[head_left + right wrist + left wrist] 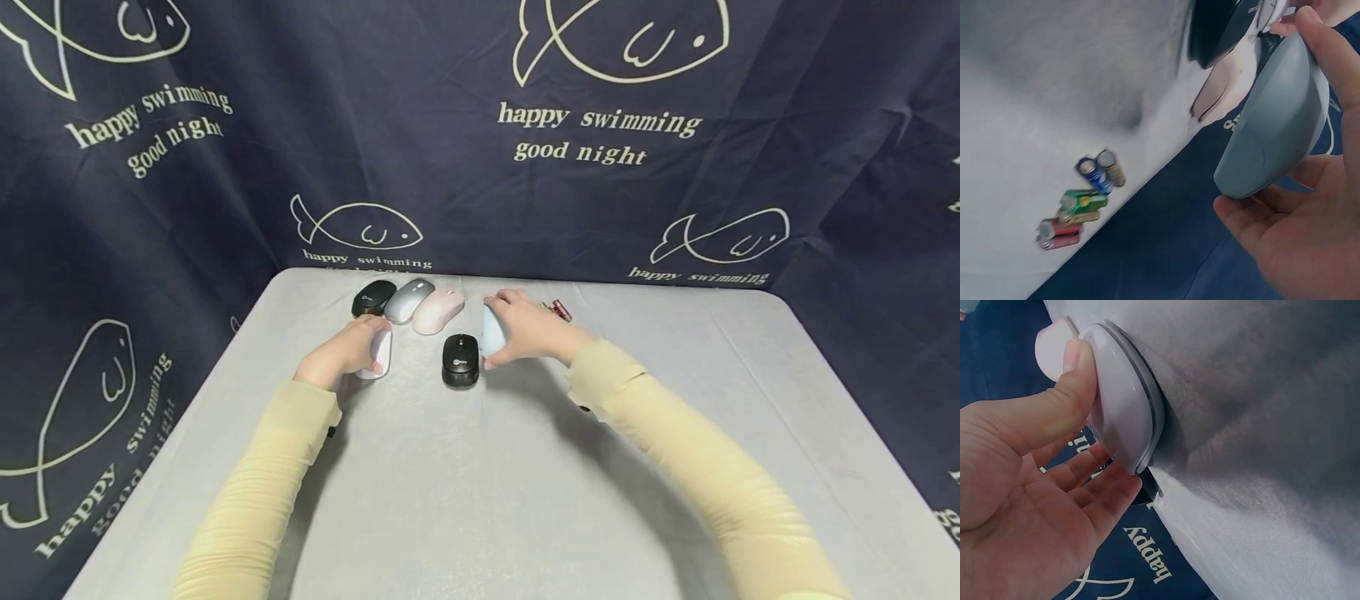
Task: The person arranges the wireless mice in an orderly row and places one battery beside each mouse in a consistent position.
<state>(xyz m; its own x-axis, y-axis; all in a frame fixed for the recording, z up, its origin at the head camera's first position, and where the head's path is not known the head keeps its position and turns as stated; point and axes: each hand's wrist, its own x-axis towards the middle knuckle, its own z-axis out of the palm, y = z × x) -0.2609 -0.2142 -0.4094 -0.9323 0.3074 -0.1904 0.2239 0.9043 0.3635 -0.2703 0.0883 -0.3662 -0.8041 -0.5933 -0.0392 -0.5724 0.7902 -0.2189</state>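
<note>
My left hand (347, 348) grips a white mouse (383, 352) by its ends, thumb at the near end and fingers at the far end. In the left wrist view this mouse (1121, 400) has its underside close to the tabletop. A light blue mouse (492, 332) is pinched between thumb and fingers of my right hand (531, 327). Tilted, it (1279, 115) shows in the right wrist view with a gap between it and the table surface. Just left of it stands a black mouse (461, 358) on the table.
At the back of the grey-white table (450, 483) a black mouse (372, 297), a silver mouse (409, 301) and a pink mouse (439, 312) form a slanted row. Several batteries (1082, 203) lie near the back edge, behind my right hand. A dark blue printed cloth (480, 225) hangs behind.
</note>
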